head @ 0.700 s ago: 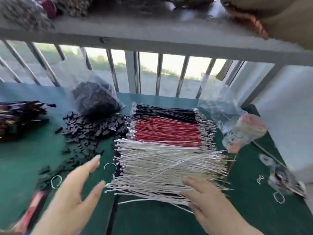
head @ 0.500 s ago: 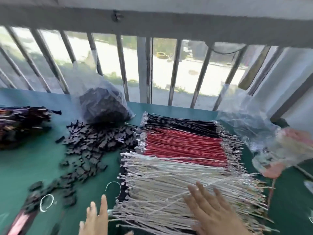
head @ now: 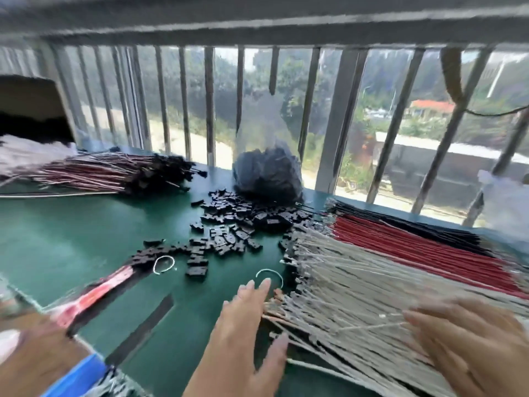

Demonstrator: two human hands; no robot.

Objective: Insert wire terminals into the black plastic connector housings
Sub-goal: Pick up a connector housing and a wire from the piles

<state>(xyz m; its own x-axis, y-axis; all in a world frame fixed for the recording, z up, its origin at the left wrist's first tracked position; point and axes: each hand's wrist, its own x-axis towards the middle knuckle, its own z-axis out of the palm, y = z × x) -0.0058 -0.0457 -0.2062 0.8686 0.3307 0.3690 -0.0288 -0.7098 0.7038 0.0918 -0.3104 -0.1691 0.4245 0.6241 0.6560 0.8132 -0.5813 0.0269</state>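
Note:
A heap of loose black connector housings (head: 229,224) lies on the green table (head: 71,239), in front of a clear bag (head: 267,176) holding more of them. To the right lie rows of cut wires: white ones (head: 372,296) nearest, red ones (head: 415,242) behind, black ones (head: 415,222) at the back. My left hand (head: 243,333) is flat, fingers straight, against the left ends of the white wires. My right hand (head: 472,348) rests with spread fingers on top of the white wires. Neither hand holds anything.
A pile of finished wire assemblies (head: 114,173) lies at the back left beside a cardboard box (head: 31,107). Two small wire rings (head: 163,264) lie on the table. A red and black bundle (head: 94,293) sits near the front left. Metal window bars (head: 210,104) close off the back.
The view has swung left and up, bringing the finished pile and the box into sight. My left hand has moved in against the white wires' ends; my right hand stays on top.

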